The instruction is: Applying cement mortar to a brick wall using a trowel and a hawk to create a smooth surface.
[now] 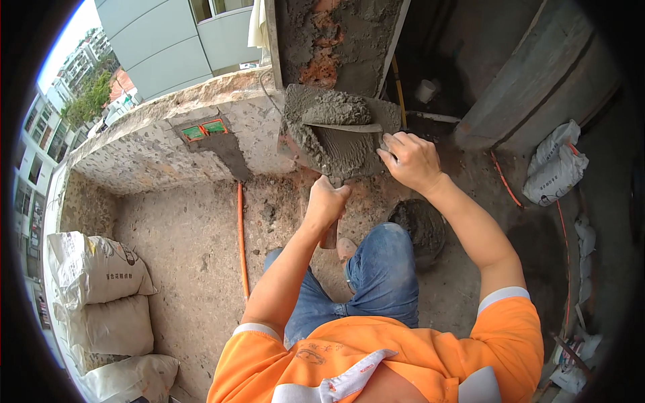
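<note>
My left hand [327, 201] is closed round the wooden handle of a mortar hawk [384, 114], whose plate is smeared with wet grey mortar. A thick heap of mortar [339, 107] lies on the far part of the plate. My right hand [413, 161] grips a trowel [346, 127] at the plate's right side; its handle is mostly hidden by my fingers. The trowel's thin blade lies across the plate, against the near side of the heap. Just beyond the hawk stands a narrow wall section [363, 60], partly coated in grey mortar with reddish brick showing.
A bucket of mortar [420, 232] stands beside my bent knee. A low rough wall [161, 148] with a green-and-orange box [205, 129] runs along the left. An orange conduit [242, 235] crosses the floor. Sacks [104, 269] lie at left; another bag [555, 164] is at right.
</note>
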Action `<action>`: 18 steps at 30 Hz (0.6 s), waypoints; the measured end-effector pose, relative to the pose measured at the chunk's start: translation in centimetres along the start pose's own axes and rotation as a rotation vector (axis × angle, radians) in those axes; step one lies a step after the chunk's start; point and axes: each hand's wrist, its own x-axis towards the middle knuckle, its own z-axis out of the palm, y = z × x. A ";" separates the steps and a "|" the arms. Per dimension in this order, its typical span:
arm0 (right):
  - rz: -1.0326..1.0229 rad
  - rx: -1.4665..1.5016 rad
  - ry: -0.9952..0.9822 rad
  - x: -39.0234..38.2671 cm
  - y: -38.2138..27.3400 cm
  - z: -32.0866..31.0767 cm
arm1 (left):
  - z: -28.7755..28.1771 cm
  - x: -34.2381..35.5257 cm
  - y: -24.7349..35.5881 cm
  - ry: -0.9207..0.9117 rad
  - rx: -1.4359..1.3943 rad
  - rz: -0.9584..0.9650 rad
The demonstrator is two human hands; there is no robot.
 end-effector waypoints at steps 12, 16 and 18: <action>-0.021 -0.073 -0.009 4.0 2.1 -6.9 | -5.9 5.8 2.7 -0.122 0.050 0.075; -0.240 -0.229 0.152 6.1 3.9 -8.9 | -6.9 4.5 7.5 -0.127 0.304 0.319; -0.275 -0.220 0.298 7.0 4.8 -8.8 | -6.7 4.5 7.9 -0.017 0.560 0.506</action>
